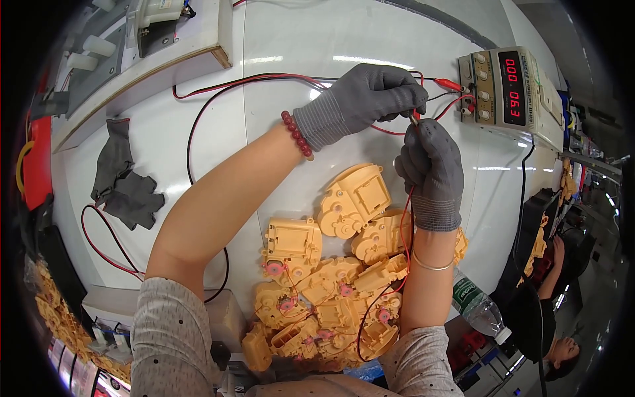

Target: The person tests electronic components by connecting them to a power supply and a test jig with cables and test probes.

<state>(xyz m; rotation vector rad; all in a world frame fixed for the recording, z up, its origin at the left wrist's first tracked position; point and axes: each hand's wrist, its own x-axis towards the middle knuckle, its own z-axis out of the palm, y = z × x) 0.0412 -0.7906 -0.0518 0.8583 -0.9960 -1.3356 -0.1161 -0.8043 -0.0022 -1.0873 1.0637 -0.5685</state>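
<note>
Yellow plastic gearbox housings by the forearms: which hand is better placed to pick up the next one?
Right, probably. The right hand in its grey knit glove sits just above the pile of yellow plastic gearbox housings; the left hand is farther up the white table, pinching the thin red wire.

The single view comes from a wide fisheye camera on the person's head, looking steeply down onto the glossy white worktop from close range. Both forearms enter from the lower edge, reaching up the frame. Straight edges bow toward the dark circular rim. There is no second view to overlap with.
</note>
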